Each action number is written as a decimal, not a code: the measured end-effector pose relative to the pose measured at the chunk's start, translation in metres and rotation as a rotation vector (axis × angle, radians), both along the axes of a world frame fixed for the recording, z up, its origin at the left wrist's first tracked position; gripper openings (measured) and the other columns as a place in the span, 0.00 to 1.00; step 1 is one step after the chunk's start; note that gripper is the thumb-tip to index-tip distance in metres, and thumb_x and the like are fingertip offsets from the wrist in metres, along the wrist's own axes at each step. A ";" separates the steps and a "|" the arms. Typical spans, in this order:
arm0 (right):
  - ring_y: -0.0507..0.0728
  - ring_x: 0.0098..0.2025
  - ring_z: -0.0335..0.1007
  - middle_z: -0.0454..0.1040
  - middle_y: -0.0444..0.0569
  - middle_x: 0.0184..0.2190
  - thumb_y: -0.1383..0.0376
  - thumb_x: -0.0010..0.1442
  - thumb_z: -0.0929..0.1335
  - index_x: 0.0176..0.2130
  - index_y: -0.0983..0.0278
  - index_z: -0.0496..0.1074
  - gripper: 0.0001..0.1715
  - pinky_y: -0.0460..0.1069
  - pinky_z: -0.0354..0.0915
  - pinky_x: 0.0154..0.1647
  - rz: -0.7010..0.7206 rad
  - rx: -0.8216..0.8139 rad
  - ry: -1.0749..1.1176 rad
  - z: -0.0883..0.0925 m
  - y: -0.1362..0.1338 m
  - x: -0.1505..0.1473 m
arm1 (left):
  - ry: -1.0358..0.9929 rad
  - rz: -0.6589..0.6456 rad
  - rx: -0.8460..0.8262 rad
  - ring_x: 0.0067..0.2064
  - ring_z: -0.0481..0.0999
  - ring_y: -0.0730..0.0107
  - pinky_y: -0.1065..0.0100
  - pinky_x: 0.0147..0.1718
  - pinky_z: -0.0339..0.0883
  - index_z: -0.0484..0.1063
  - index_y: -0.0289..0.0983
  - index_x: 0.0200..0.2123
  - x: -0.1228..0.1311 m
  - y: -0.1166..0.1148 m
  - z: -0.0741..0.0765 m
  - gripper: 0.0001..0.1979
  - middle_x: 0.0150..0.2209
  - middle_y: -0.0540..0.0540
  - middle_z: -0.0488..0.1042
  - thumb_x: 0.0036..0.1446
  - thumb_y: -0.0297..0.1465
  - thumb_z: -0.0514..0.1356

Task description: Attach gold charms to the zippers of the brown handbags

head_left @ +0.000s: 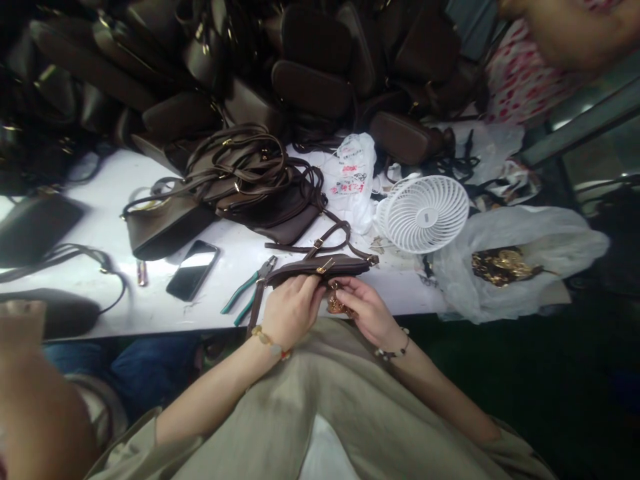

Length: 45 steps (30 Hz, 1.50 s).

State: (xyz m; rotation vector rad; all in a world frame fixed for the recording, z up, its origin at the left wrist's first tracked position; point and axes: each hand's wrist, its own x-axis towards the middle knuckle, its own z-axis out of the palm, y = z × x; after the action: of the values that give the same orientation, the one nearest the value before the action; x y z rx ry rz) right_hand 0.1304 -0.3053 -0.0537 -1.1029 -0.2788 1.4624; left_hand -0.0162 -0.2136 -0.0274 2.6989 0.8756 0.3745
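At table (155, 310), curled hands (294, 308) gripping bag (297, 269), hardware (335, 306)

A single head-worn camera views the scene from above the wearer's shirt (255, 420), facing forward and steeply downward. Working range is close: the left hand (293, 309) and right hand (369, 308) lie near mid-view. Coverage is wide, spanning the white table (127, 308) from its near edge to the bags (313, 88) piled on the far side.
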 end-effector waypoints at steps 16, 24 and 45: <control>0.52 0.31 0.73 0.78 0.47 0.30 0.59 0.50 0.74 0.38 0.66 0.76 0.16 0.46 0.68 0.34 -0.052 -0.024 -0.327 -0.003 0.032 0.022 | 0.206 -0.076 -0.181 0.41 0.76 0.58 0.61 0.39 0.71 0.68 0.35 0.51 0.007 0.004 -0.008 0.15 0.41 0.41 0.76 0.65 0.35 0.54; 0.56 0.31 0.76 0.80 0.50 0.30 0.59 0.56 0.71 0.36 0.64 0.75 0.10 0.49 0.69 0.34 -0.022 -0.090 -0.945 -0.012 0.018 0.019 | 0.170 -0.078 -0.212 0.42 0.76 0.57 0.59 0.40 0.72 0.69 0.34 0.51 0.004 -0.001 -0.013 0.15 0.42 0.40 0.77 0.64 0.35 0.55; 0.58 0.38 0.74 0.77 0.50 0.32 0.63 0.63 0.66 0.34 0.58 0.74 0.08 0.53 0.70 0.41 -0.164 0.155 -1.399 -0.038 -0.007 -0.018 | 0.132 -0.278 0.086 0.41 0.74 0.60 0.62 0.35 0.68 0.69 0.35 0.50 -0.008 -0.013 0.015 0.14 0.41 0.41 0.76 0.64 0.25 0.51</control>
State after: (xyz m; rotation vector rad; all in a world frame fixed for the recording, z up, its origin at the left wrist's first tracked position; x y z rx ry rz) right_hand 0.1127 -0.3118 -0.0915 -1.8040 -1.1966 0.2943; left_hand -0.0239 -0.2264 -0.0126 2.8994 0.5139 0.1786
